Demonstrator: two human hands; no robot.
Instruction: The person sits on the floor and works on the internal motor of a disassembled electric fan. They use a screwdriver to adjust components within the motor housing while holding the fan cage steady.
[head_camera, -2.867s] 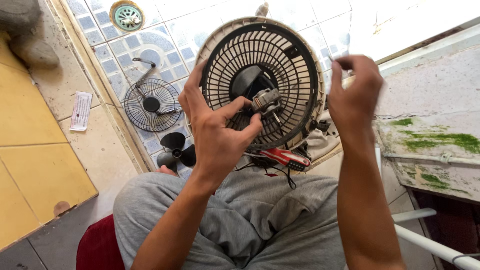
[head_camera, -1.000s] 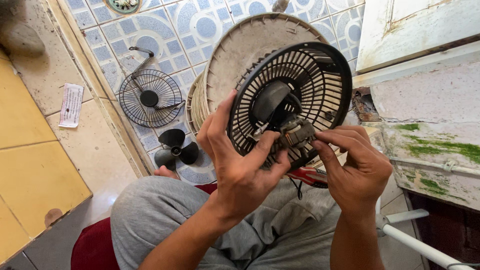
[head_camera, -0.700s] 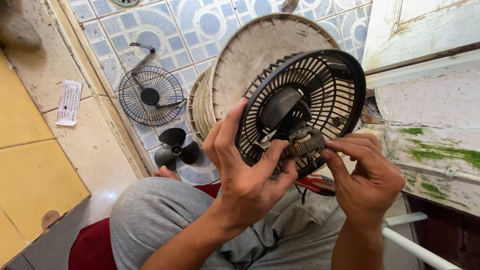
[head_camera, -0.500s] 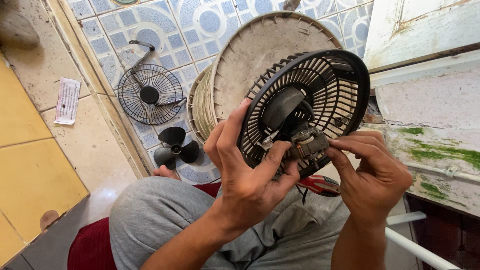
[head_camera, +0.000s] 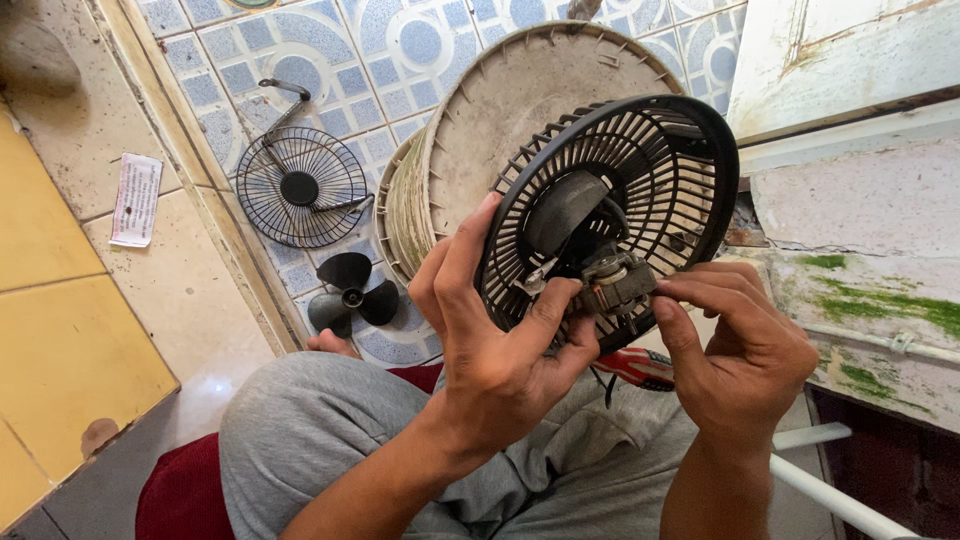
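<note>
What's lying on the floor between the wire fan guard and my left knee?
In the head view, the black fan blade lies on the patterned tile floor between the wire fan guard and the left knee. Nothing else shows there.

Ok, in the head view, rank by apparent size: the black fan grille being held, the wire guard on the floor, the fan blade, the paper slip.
1. Black fan grille, though it is nearest the camera, so its lead is unsure.
2. Wire guard.
3. Fan blade.
4. Paper slip, close to the blade in size.
</note>
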